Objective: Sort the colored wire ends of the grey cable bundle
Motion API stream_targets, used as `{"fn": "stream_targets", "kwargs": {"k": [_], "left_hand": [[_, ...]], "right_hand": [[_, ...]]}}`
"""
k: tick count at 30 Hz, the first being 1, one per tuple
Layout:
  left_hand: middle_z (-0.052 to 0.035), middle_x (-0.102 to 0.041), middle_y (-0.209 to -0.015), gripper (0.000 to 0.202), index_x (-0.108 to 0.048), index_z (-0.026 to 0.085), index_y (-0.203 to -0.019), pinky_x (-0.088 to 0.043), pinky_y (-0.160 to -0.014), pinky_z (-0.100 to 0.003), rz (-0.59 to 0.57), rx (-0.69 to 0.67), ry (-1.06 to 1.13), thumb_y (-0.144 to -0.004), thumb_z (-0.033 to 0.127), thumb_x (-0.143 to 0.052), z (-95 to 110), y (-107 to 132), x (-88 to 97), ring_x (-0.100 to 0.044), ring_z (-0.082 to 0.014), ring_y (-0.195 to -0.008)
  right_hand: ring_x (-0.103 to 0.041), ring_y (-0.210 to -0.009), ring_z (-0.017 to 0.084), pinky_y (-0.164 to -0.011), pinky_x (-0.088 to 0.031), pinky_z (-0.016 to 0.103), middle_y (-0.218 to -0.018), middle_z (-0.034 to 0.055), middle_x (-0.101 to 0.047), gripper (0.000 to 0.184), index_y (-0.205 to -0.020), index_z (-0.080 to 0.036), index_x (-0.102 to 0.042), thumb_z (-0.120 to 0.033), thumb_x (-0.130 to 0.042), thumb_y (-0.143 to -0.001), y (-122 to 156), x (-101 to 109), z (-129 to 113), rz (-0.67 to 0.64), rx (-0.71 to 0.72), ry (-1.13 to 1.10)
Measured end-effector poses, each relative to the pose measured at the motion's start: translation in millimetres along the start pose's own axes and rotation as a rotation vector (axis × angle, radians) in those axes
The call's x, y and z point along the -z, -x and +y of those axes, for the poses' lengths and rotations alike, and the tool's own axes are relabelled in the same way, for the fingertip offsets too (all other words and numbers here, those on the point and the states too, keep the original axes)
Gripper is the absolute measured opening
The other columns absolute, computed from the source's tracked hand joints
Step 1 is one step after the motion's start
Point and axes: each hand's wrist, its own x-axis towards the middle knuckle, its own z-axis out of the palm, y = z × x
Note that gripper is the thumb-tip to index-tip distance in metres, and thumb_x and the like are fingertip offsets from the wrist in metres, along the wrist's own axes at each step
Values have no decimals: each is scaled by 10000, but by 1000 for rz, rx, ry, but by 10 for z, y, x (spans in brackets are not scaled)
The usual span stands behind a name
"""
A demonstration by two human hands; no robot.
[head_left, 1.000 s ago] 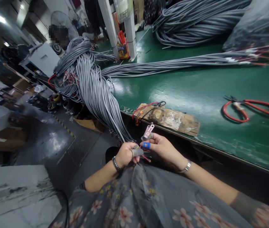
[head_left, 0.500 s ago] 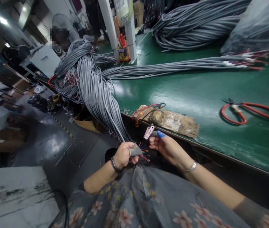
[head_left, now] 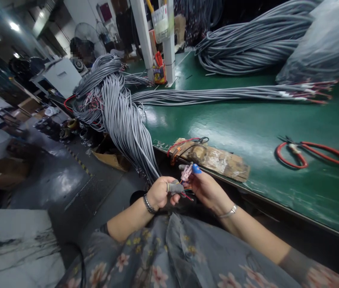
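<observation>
My left hand (head_left: 161, 193) is closed round the end of a grey cable (head_left: 174, 187), with a grey finger cot on its thumb. Thin coloured wires (head_left: 185, 195) fan out of that cable end. My right hand (head_left: 206, 187) pinches a small pink-white tool (head_left: 186, 172) between a blue-capped thumb and a grey-capped finger, right above the wires. Both hands hover over my lap, just in front of the green table's edge (head_left: 247, 188). The cable runs up into a thick grey cable bundle (head_left: 121, 116) that hangs off the table corner.
A worn cardboard pad (head_left: 214, 158) with red and black wires lies at the table edge. Red-handled scissors (head_left: 310, 154) lie to the right. Long grey cables (head_left: 223, 94) cross the table; coils (head_left: 247, 40) and a plastic-wrapped heap sit behind. White posts (head_left: 169, 40) stand at the back.
My right hand has come down and left with the small tool, from near the table edge to just above the wires held in my left hand. The view has tilted slightly.
</observation>
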Motion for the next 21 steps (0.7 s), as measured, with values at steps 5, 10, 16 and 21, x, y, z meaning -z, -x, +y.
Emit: {"fn": "stream_targets", "kwargs": {"k": [5,10,16,21], "left_hand": [[-2,-516,-362,233,-553,137,-533,-257,-286,-190,1,6,-10,-521,329,-686,-19,-7,7,-398,-80,-262],[2,-509,-364,277,-545,139,-526,-250,-294,-190,5,0,-48,-550,370,-695,-45,-20,6,-386,-73,-266],[5,-509,-365,373,-539,139,-510,-263,-291,-188,38,-28,-59,-527,454,-739,-72,104,-10,-387,-70,-266],[4,-538,-397,406,-545,137,-512,-296,-309,-181,148,-109,-11,-539,486,-751,-126,213,-98,-406,-62,-288]], "right_hand": [[-592,-653,152,-614,-482,275,-726,11,-694,454,-739,-227,-713,-617,-804,-525,7,-40,1,57,41,11],[-600,-669,164,-610,-480,278,-736,17,-698,448,-755,-229,-706,-614,-796,-545,21,-51,-2,61,17,-3],[-577,-589,136,-552,-484,256,-682,19,-669,418,-738,-204,-689,-618,-701,-678,67,-13,-30,-32,-109,-73],[-567,-573,117,-552,-491,237,-656,-1,-653,359,-742,-197,-697,-537,-767,-649,64,-30,-28,-39,-51,-41]]}}
